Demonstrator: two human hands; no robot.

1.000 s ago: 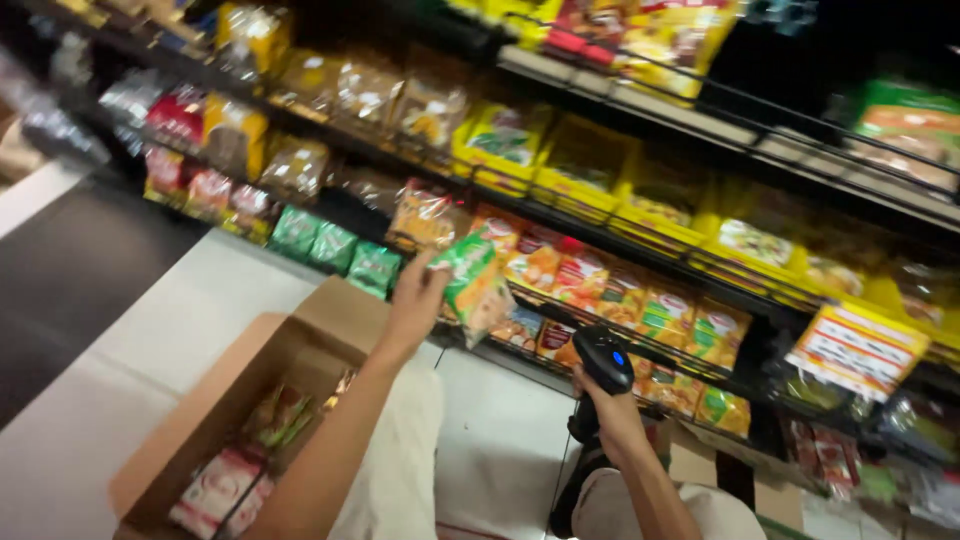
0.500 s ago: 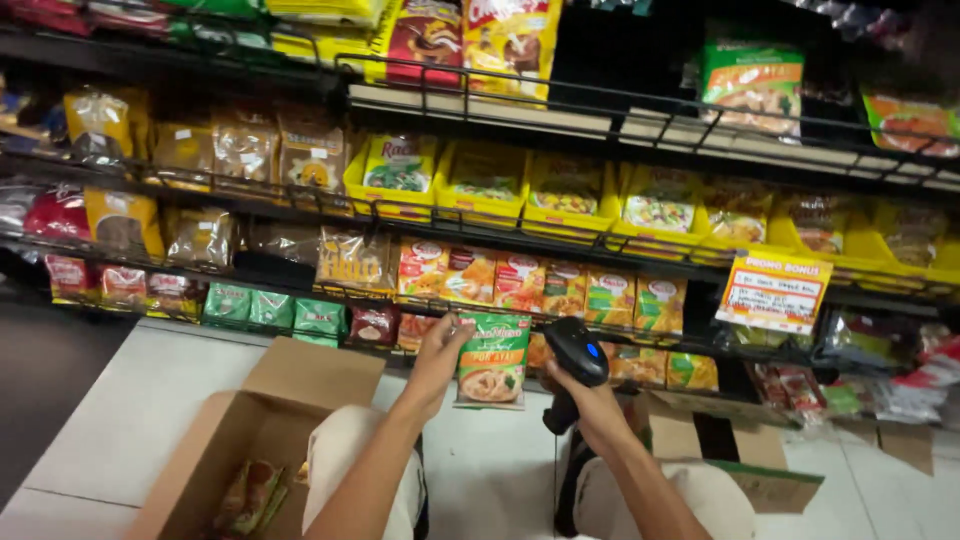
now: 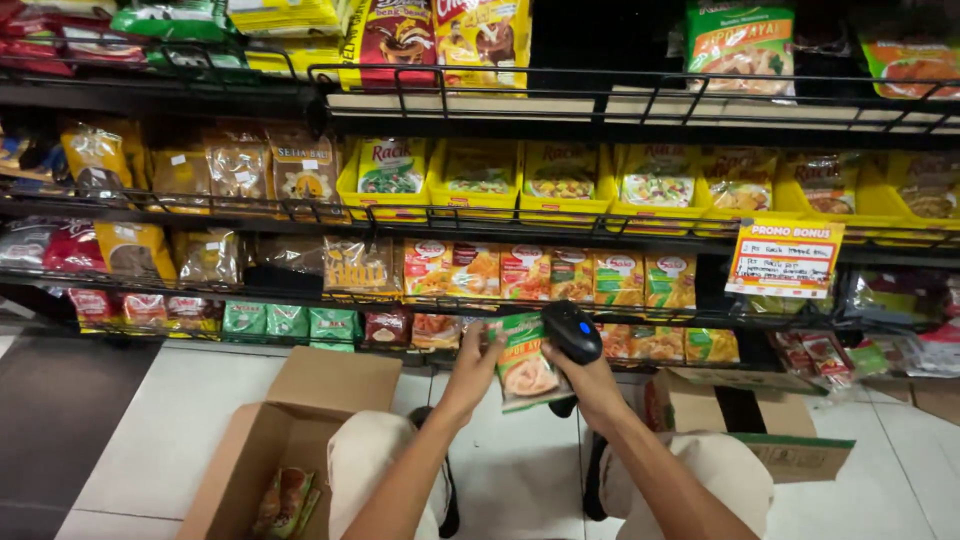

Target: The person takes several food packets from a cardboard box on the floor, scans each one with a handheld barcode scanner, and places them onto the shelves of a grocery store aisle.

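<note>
My left hand point(image 3: 470, 372) holds up a green food sachet point(image 3: 526, 362) with a picture of a dish on it, in front of the lower shelf. My right hand point(image 3: 590, 385) grips a black handheld scanner point(image 3: 571, 331) with a blue button, its head right beside the sachet's top right corner. Both forearms reach forward over my knees in light trousers.
Wire shelves point(image 3: 480, 218) hold rows of yellow display boxes and packets. A yellow paper sign point(image 3: 785, 259) hangs at the right. An open cardboard box point(image 3: 290, 440) with a few packets stands on the white tile floor at the left; another box point(image 3: 750, 420) is at the right.
The view has swung level with the shelves. My left hand brought the sachet down and toward the middle, and the scanner in my right hand has closed in beside it.
</note>
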